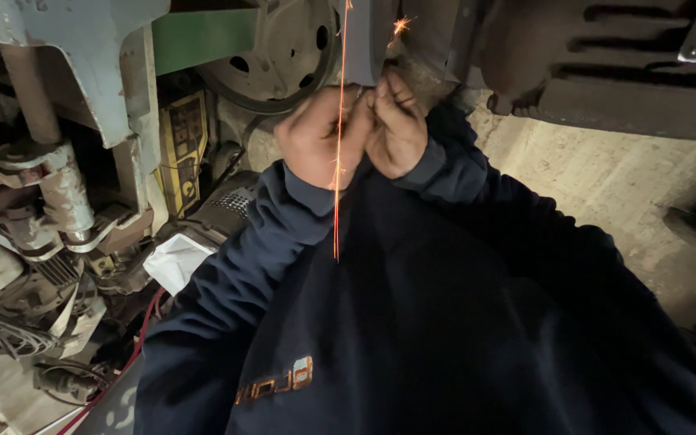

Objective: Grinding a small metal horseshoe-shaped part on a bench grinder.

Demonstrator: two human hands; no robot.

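Gritty concrete floor (606, 185); both hands (360, 133) clenched together at round metal wheel (283, 48), orange sparks (338, 161).

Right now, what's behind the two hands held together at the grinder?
A grey grinding wheel throwing orange sparks sits behind the left hand and right hand. Whatever they press against it is covered.

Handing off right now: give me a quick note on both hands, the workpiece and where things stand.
Left hand and right hand are pressed together, gripping a small piece, too hidden to identify, against the grinding wheel.
Orange sparks stream down past the dark blue sweatshirt.
Done: piece is in contact with the wheel, grinding under way.
Left: cannot tell how much remains; the piece's edge is hidden by the fingers.
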